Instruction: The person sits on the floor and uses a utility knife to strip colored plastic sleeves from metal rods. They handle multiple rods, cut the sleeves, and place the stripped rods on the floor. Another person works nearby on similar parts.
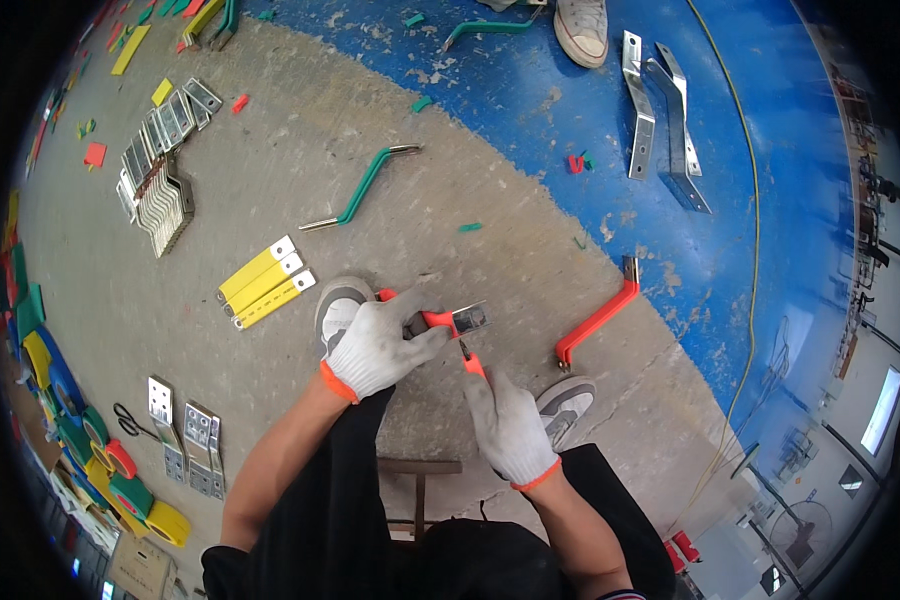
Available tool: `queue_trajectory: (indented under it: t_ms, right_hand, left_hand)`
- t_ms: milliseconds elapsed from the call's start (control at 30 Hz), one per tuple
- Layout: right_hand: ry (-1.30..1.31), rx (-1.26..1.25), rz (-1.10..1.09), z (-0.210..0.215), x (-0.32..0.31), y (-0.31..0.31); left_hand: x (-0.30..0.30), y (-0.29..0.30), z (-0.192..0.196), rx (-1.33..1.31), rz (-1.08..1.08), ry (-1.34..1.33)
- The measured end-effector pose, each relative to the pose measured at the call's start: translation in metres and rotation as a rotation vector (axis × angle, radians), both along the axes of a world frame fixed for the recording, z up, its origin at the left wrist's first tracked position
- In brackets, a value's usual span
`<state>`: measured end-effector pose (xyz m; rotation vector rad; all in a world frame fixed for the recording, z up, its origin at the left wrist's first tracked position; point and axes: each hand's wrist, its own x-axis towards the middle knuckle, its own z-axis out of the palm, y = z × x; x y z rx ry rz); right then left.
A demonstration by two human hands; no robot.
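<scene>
A left hand (382,345) in a white glove with an orange cuff holds a red-sleeved metal bar (440,320) over the grey floor (510,265), in front of the seated person and between the two shoes; the sleeve is bright red and smooth; a flat, shiny, silver end sticks out of it bare; a second patch of red shows beyond the glove; the middle is hidden by the fingers.

The bar's long axis runs crosswise, left to right, with a slight slant; its bare end points to the person's right.

The left grip is closed around the bar, pinching it; the gloved right hand (510,425) has its grip closed on a red-handled tool (474,364), whose dark narrow tip points away from the person, at the sleeve's near edge; whether it touches, I cannot tell.

To the right, another red bar (598,325) lies slanting on the floor.
</scene>
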<state>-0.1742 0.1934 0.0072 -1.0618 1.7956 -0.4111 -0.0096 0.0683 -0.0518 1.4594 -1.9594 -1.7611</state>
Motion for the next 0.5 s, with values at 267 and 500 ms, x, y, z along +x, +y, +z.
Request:
queue_trajectory:
  t_ms: [267, 500]
  right_hand:
    - [-0.020, 0.015, -0.050, -0.001, 0.006, 0.002]
    - [-0.007, -0.039, -0.015, 0.001, 0.008, 0.003]
  left_hand:
    - [0.001, 0.002, -0.004, -0.069, 0.002, 0.022]
    - [0.004, 0.006, -0.012, -0.057, 0.016, 0.085]
